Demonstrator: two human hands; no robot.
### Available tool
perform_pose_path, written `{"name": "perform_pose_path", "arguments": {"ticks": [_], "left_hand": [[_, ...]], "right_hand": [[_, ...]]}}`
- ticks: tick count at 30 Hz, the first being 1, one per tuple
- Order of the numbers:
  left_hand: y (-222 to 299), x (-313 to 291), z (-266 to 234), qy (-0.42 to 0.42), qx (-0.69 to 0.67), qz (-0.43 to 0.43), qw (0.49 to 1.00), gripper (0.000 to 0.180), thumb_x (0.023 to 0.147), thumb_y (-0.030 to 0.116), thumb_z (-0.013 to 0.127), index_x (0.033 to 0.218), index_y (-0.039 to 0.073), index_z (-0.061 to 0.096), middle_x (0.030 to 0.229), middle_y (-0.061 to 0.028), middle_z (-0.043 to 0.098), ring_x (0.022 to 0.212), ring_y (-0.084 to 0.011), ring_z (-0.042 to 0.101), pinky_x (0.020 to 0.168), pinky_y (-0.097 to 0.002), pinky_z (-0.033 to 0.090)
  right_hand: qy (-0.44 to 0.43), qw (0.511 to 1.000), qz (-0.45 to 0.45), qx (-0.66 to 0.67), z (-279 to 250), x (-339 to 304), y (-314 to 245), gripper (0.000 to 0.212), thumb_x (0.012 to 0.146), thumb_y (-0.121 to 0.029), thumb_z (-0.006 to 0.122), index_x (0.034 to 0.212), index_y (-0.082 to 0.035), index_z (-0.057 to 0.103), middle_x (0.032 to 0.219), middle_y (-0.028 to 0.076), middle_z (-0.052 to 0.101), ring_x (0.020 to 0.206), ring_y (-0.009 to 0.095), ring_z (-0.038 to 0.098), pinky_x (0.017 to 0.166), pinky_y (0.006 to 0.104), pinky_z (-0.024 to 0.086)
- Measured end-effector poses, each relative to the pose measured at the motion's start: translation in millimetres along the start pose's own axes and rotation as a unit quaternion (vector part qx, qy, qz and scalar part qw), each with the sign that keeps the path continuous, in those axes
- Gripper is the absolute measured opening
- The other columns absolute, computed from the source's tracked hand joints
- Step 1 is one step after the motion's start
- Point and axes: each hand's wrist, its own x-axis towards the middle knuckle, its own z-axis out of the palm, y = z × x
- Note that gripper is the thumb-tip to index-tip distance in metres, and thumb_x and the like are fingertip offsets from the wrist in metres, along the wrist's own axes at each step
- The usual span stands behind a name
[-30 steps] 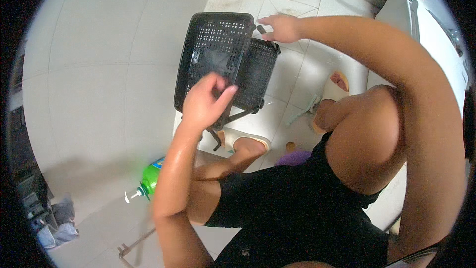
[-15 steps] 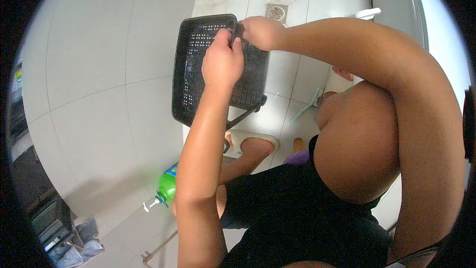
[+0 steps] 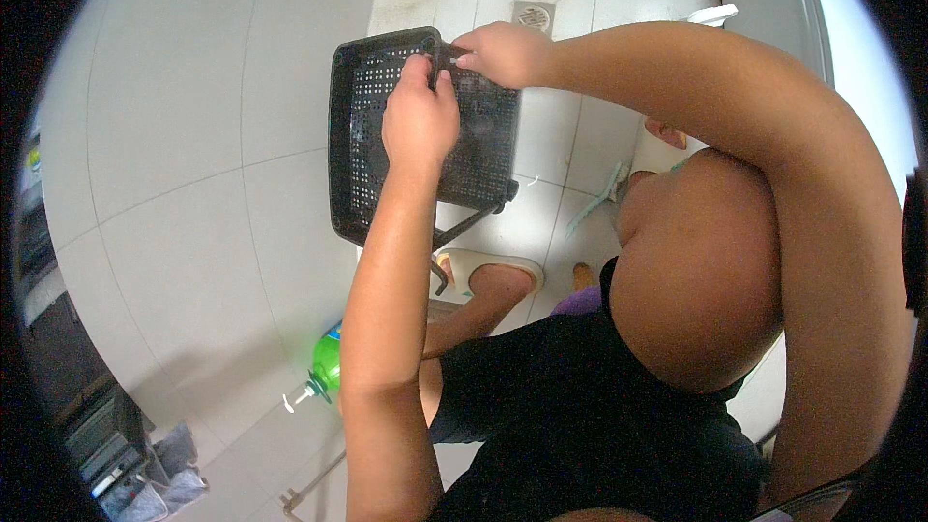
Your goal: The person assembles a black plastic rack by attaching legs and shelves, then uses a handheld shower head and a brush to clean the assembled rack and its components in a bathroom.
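The person's left hand (image 3: 420, 126) has its fingers bent over the right-hand rim of a black perforated plastic basket (image 3: 338, 140), close to the far corner; the fingers lie on the inner side and the thumb toward the outer side, so the rim is gripped between them. The right hand (image 3: 505, 53) comes in from the right and meets the same far corner, its thumb and forefinger drawn nearly together. A pale sliver shows by that thumb (too small to identify), and whether the right fingers have hold of it or of the corner itself cannot be told.

The basket stands out in front of the person, beside the tiled wall (image 3: 169, 68). A second black perforated basket (image 3: 488, 140) sits lower and to its right, partly covered by the left hand and the upper basket, with a dark bar (image 3: 469, 229) running along its near end.

The one label in plain sight is a blue patch (image 3: 334, 331) on a green pump bottle (image 3: 327, 363); the left forearm hides most of it, and what shows is too blurred to read. The bottle's white pump points away to the lower left.

On the floor (image 3: 543, 140), a pale-green-handled brush (image 3: 597, 208) lies near a cream sandal (image 3: 655, 157), and a round drain grate (image 3: 534, 16) is set beyond the right hand.
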Motion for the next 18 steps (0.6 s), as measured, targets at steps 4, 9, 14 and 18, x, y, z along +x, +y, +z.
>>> {"name": "perform_pose_path", "arguments": {"ticks": [4, 9, 14, 18], "left_hand": [[9, -1, -1, -0.004, 0.025, -0.015, 1.000, 0.025, 0.100, 0.026, 0.058, 0.118, 0.008, 0.061, 0.109, -0.0251, 0.071, 0.100, -0.0461, 0.068, 0.084, -0.0550, 0.054], [12, 2, 5, -0.018, 0.008, -0.031, 0.999, 0.025, 0.100, 0.026, 0.057, 0.119, 0.009, 0.060, 0.111, -0.0253, 0.070, 0.102, -0.0463, 0.067, 0.085, -0.0553, 0.053], [12, 3, 3, 0.004, 0.011, -0.012, 1.000, 0.028, 0.100, 0.027, 0.059, 0.118, 0.006, 0.059, 0.106, -0.0267, 0.071, 0.100, -0.0480, 0.067, 0.084, -0.0547, 0.053], [2, -2, -1, -0.004, 0.017, -0.015, 1.000, 0.027, 0.100, 0.026, 0.057, 0.120, 0.007, 0.059, 0.106, -0.0257, 0.071, 0.100, -0.0474, 0.067, 0.084, -0.0561, 0.053]], "right_hand": [[-0.011, 0.999, 0.023, -0.027, -4, -2, -5, 0.031, 0.103, -0.032, 0.055, 0.120, -0.009, 0.067, 0.109, 0.020, 0.071, 0.107, 0.040, 0.067, 0.091, 0.0512, 0.052], [-0.026, 0.989, 0.040, -0.139, -7, 1, -12, 0.035, 0.102, -0.040, 0.055, 0.118, -0.013, 0.069, 0.107, 0.016, 0.074, 0.105, 0.039, 0.070, 0.093, 0.0535, 0.054], [0.016, 0.998, 0.039, -0.051, 4, 5, -2, 0.032, 0.102, -0.037, 0.055, 0.118, -0.011, 0.067, 0.106, 0.018, 0.073, 0.104, 0.040, 0.069, 0.090, 0.0538, 0.054], [0.028, 0.999, 0.010, -0.033, 10, 4, -3, 0.031, 0.103, -0.035, 0.053, 0.119, -0.011, 0.066, 0.106, 0.018, 0.073, 0.105, 0.041, 0.069, 0.090, 0.0542, 0.054]]}}
